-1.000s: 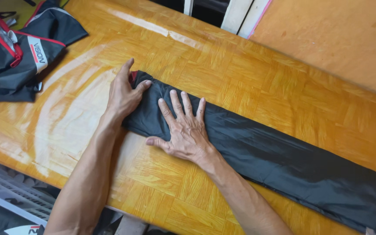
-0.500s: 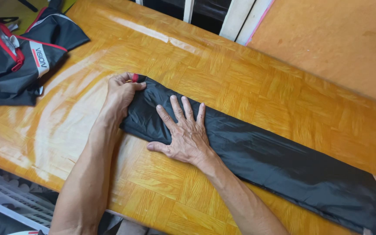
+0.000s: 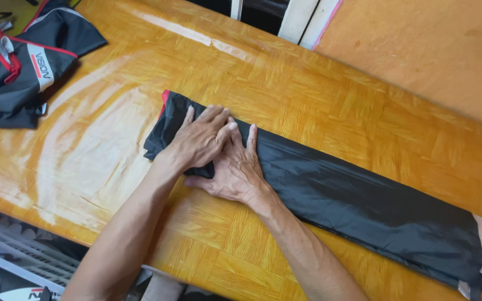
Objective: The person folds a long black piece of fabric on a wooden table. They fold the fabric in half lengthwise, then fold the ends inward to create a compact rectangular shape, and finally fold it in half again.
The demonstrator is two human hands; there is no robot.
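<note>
Under my palms lies a long folded black fabric strip point(image 3: 364, 200) with a red edge at its far-left end. The glossy wooden table point(image 3: 319, 95) is orange-yellow parquet; the black pouch point(image 3: 23, 67) far left has red piping.

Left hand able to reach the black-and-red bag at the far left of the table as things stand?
Probably yes. The left hand lies flat on the end of the folded black fabric, over the right hand. Only bare wooden table lies between it and the black-and-red bag; nothing blocks the way.

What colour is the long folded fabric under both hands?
Black fabric, red trim at its end; head view.
</note>
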